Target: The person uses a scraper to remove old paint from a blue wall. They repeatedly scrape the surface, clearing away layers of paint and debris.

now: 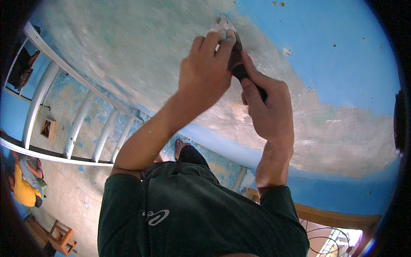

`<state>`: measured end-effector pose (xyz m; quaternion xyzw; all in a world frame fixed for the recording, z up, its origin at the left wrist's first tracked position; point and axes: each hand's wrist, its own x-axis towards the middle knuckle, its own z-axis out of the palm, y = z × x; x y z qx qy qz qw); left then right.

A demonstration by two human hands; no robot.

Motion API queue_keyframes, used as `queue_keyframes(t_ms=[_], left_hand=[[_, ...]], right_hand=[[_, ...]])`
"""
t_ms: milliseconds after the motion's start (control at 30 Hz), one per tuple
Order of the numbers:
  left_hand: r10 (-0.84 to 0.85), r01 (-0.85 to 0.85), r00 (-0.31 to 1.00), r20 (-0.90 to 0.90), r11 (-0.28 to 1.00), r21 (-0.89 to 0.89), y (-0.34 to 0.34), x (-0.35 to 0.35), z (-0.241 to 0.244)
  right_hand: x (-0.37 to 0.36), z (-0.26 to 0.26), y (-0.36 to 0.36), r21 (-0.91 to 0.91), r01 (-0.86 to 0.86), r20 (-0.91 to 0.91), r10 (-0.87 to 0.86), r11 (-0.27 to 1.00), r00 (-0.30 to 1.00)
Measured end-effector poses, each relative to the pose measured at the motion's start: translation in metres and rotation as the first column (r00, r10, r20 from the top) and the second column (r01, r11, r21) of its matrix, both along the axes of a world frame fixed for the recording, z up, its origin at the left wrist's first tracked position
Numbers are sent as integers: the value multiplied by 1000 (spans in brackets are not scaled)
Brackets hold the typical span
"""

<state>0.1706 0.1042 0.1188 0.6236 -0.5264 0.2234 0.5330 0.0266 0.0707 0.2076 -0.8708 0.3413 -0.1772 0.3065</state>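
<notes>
My right hand [269, 96] is wrapped around the black handle of a scraper [237, 59], which has a red ring near its blade end. My left hand [207, 67] holds the same tool farther up, its fingers curled at the dark blade. Pale residue shows at those fingertips, and the blade's tip is partly hidden behind them. Both hands are against a wall [144, 41] whose surface is patchy grey and beige. A pale, roughened spot [221, 20] lies just above the left fingers. Blue paint [321, 38] covers the wall to the right.
A white ladder [75, 123] stands at the left. Beyond it, a person in a yellow top [25, 184] sits low near a wooden stool [61, 237]. The tiled floor [77, 183] bears blue paint flecks. A wood-framed window with a metal grille [327, 237] is at lower right.
</notes>
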Motion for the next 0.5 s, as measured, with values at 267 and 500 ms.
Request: queue_keyframes(t_ms=[267,500], left_hand=[[82,-82,996,-29,997,-8,0,15,3],[49,-55,996,-80,996,-72,-2,48,-23]], right_hand=[[21,5,-3,-107,-115,34,119,988,992],[44,-23,-9,-190,-162,63,177,968,982]])
